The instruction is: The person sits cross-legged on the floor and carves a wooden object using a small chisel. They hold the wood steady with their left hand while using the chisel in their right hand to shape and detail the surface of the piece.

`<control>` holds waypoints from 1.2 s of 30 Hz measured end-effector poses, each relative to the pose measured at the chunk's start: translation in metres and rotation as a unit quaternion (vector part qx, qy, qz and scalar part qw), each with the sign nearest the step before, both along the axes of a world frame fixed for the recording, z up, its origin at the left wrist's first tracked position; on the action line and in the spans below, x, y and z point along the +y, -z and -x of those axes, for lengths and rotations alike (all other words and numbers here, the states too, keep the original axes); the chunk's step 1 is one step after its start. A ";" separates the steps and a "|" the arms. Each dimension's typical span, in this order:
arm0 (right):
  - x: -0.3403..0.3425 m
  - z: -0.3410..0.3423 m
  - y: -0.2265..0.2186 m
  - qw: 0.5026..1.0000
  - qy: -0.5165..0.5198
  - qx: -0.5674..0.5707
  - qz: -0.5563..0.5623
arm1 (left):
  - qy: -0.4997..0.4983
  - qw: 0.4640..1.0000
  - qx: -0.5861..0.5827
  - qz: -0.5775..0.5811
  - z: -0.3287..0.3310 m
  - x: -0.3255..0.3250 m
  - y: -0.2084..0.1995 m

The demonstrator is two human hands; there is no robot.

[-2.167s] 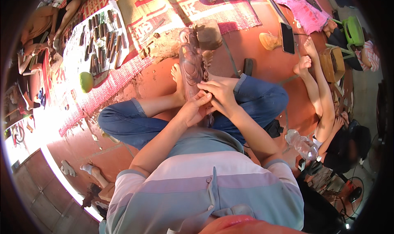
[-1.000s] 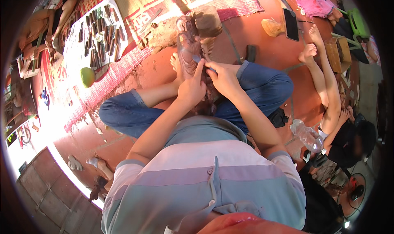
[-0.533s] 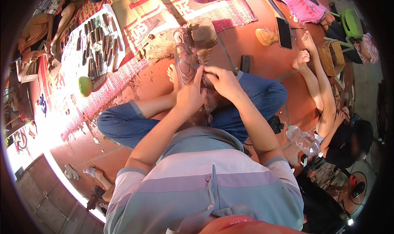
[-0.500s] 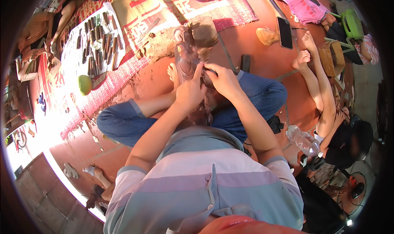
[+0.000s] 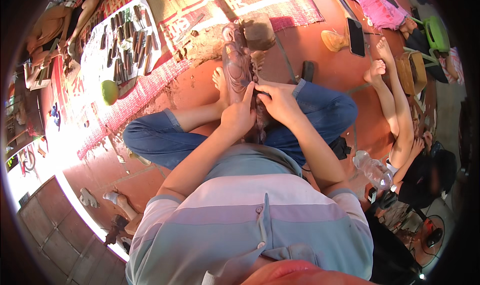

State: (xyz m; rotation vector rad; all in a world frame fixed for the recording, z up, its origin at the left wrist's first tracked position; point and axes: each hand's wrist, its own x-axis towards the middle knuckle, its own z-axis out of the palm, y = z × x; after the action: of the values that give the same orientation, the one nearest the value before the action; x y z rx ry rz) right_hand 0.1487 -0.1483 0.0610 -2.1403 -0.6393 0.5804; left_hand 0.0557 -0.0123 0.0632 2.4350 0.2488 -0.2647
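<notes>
A carved dark-brown wooden statue (image 5: 235, 65) of a robed figure lies between my crossed legs, its head pointing away from me. My left hand (image 5: 238, 116) lies on its lower part with fingers curled round it and the index finger stretched forward. Close by on the right, my right hand (image 5: 278, 104) is closed in a pinch at the statue's edge. A short dark bit of what looks like a carving tool shows under its fingers; most of it is hidden. Both index fingertips nearly meet on the wood. Beyond the statue's head side sits a wood block (image 5: 258, 35).
Many carving tools lie on a white cloth (image 5: 95, 55) at far left, near a green fruit (image 5: 109, 92). A phone (image 5: 356, 36), a wooden mallet-like piece (image 5: 334, 40) and a plastic bottle (image 5: 372, 169) are on the right. Other people's legs (image 5: 395, 97) stretch out there.
The view has shifted slightly. Both hands have moved a little down the statue, toward my body, and my left index finger is straighter. The right hand stays pinched.
</notes>
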 end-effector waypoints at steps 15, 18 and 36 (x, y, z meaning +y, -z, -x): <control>0.005 0.000 -0.011 0.994 0.087 0.069 -0.009 | 0.228 0.611 -0.132 0.746 0.038 -0.003 -0.217; 0.002 0.005 0.002 0.995 0.091 0.038 0.010 | 0.231 0.593 -0.132 0.760 0.037 -0.002 -0.213; -0.003 0.010 0.012 0.992 0.080 0.084 -0.054 | 0.234 0.557 -0.118 0.788 0.024 -0.015 -0.194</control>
State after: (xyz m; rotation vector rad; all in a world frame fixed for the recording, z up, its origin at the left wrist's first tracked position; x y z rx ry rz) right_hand 0.1392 -0.1517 0.0489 -1.9955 -0.3934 0.6153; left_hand 0.0314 -0.0276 0.2573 0.6011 -0.5872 -0.2060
